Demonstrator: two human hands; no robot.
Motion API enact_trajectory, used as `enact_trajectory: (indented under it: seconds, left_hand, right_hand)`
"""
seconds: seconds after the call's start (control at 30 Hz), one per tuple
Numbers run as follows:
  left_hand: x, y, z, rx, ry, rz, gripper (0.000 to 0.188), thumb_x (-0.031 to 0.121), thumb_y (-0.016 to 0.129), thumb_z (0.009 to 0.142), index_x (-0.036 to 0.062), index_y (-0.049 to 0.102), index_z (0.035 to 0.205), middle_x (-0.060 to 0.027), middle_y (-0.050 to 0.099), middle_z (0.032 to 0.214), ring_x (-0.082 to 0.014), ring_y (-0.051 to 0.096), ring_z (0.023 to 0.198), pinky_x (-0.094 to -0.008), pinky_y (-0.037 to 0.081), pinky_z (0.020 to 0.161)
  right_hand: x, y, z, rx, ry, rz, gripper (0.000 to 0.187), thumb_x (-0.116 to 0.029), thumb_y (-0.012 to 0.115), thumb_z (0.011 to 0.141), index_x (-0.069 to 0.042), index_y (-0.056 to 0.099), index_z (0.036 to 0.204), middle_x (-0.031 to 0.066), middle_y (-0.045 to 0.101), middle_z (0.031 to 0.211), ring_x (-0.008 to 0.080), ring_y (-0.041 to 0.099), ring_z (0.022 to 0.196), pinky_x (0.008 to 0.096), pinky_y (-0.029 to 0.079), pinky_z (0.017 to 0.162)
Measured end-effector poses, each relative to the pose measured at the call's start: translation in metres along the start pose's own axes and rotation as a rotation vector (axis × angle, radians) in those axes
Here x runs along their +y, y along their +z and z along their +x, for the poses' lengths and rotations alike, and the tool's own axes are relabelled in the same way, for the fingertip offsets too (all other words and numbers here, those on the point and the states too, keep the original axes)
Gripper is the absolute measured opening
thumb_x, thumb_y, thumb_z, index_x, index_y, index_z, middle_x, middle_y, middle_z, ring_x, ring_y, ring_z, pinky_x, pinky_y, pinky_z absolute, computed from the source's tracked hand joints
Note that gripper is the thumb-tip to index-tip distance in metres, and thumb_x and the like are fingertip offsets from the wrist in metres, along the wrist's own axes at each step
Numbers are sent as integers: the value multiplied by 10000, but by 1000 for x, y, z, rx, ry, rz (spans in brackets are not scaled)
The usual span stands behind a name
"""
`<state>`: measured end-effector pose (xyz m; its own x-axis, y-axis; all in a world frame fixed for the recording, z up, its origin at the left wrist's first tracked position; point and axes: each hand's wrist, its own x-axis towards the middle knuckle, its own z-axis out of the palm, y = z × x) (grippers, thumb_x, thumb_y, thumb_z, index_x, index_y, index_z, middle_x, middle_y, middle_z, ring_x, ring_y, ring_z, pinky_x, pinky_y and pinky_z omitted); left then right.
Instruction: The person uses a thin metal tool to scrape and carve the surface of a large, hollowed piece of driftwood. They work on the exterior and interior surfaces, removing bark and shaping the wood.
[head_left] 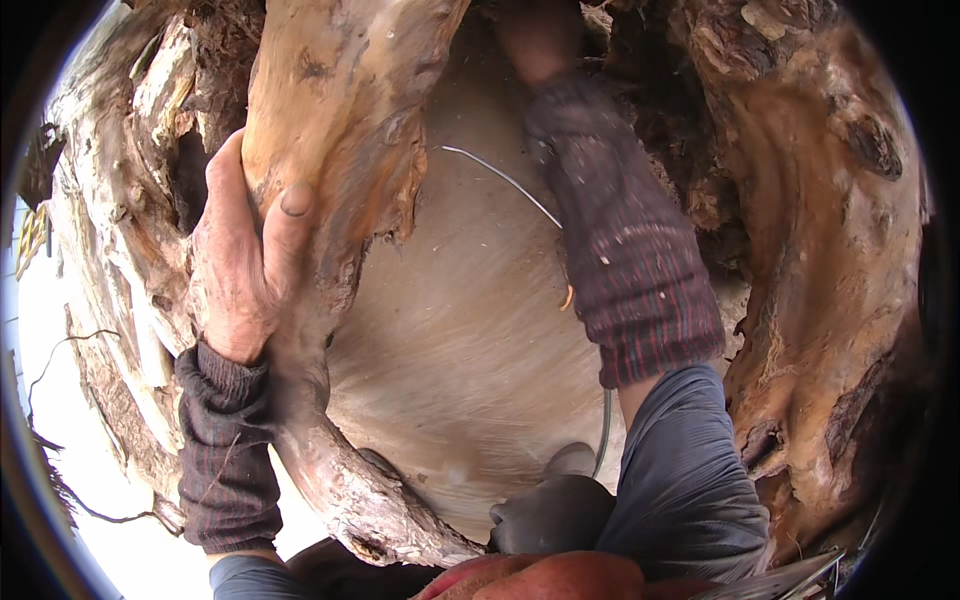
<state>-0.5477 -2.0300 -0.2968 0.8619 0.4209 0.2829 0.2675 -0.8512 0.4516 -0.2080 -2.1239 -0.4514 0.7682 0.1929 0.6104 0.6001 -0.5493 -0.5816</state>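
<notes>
A thick, smooth brown tree root [345, 90] curves down the left of the hollow where I work. My left hand [245, 250] grips its side, the thumb lying along the near face and the fingers around the outer edge. Stretched far forward, my right arm reaches deep between the roots. At its end my right hand [540, 38] is dark and blurred at the top edge, its fingers hidden. Knitted dark striped sleeves cover both forearms. Beside the right forearm lies a thin, bent pale wire [505, 180].
A massive root [800, 270] walls in the right side, and rough pale wood [120, 240] stands at left. Dusty ground [450, 330] shows between them. A dark cord [605, 435] runs near my right elbow, and a dark shoe [550, 515] is at the bottom.
</notes>
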Motion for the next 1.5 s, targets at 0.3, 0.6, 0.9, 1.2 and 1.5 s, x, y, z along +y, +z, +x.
enact_trajectory:
  seconds: [0.3, 0.6, 0.9, 1.2, 1.5]
  left_hand:
    - [5, 0, 2, -15, -19, 8, 687, 530, 504, 1014, 5, 432, 1451, -206, 604, 1277, -293, 602, 1171, -383, 469, 984]
    - [5, -2, 2, -15, -12, 4, 670, 500, 518, 1014, -1, 432, 1450, -215, 600, 1287, -292, 595, 1186, -378, 459, 1002]
    - [-2, 4, 2, 84, 81, 29, 696, 551, 530, 1000, -7, 431, 1405, -257, 663, 1106, -378, 695, 984, -430, 549, 823]
    - [-1, 1, 1, 16, 19, 13, 689, 538, 503, 1012, 3, 453, 1443, -202, 624, 1264, -274, 619, 1165, -371, 481, 981]
    - [-5, 4, 0, 36, 49, -25, 657, 486, 543, 1016, -12, 433, 1431, -203, 616, 1231, -274, 627, 1116, -378, 498, 946]
  right_hand:
    - [-22, -79, 4, 268, 532, 1168, 432, -335, 730, 928, -72, 650, 1261, 57, 699, 1217, 230, 642, 1153, 355, 531, 935]
    - [-18, -75, 18, 203, 652, 1229, 298, -325, 598, 1006, -77, 704, 1132, 65, 744, 996, 244, 697, 870, 337, 539, 710]
    - [-9, -70, 16, 146, 659, 811, 357, -340, 588, 1008, 9, 660, 1038, 116, 699, 824, 259, 668, 725, 387, 476, 588]
    - [-42, -102, 18, 56, 816, 1157, 265, -358, 651, 971, -94, 660, 1000, 38, 663, 735, 162, 670, 608, 308, 487, 466]
    - [-21, -73, -13, 6, 505, 1069, 231, -314, 681, 958, -84, 673, 938, 27, 661, 737, 116, 592, 572, 261, 454, 528]
